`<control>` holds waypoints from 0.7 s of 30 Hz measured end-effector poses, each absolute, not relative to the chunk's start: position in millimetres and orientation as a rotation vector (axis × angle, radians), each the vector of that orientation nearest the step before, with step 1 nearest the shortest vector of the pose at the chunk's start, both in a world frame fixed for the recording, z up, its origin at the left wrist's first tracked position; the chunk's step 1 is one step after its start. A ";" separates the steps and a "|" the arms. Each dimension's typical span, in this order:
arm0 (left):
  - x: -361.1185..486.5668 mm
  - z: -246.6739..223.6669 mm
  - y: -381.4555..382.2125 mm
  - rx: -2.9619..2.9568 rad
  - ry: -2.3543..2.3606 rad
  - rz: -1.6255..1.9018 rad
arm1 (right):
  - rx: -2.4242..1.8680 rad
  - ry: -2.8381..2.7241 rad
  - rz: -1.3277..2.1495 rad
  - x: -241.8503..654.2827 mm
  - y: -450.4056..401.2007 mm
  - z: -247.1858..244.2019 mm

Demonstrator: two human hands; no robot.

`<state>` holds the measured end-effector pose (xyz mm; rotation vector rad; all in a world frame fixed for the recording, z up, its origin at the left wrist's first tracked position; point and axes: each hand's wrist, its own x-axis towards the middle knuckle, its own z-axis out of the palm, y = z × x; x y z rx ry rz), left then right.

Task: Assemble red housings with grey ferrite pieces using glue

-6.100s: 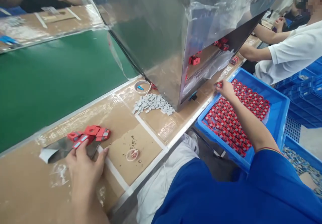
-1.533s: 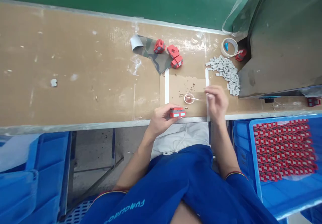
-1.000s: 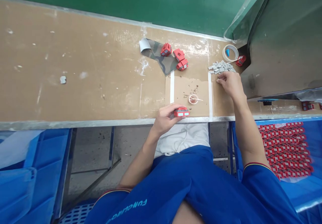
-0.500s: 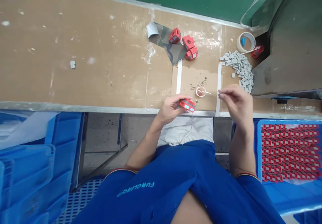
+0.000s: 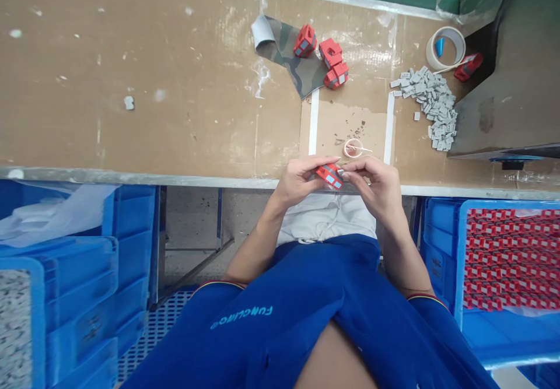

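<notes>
1 red plastic block [image 5: 329, 176], grasped between left hand [image 5: 297, 182] and right hand [image 5: 377, 185], fingers closed on it

red block [image 5: 329, 176]: partly hidden by hands [image 5: 376, 186] | cup [image 5: 346, 149] contents: too small to tell | blue tray [image 5: 459, 260]: cut off

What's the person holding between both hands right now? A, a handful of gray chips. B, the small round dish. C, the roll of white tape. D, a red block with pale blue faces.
D. The red block sits between the fingers of the left hand and the right hand, just above the table's front edge.
</notes>
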<state>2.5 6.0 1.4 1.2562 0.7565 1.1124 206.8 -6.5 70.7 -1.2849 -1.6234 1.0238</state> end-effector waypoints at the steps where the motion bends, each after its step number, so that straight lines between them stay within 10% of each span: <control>1: 2.7 1.4 5.9 1.246 0.756 1.106 | -1.285 -1.631 1.028 206.6 -6.4 70.4; 21: 3.3 1.9 8.2 1.409 0.832 1.120 | -1.384 -1.655 1.039 204.5 -7.7 71.5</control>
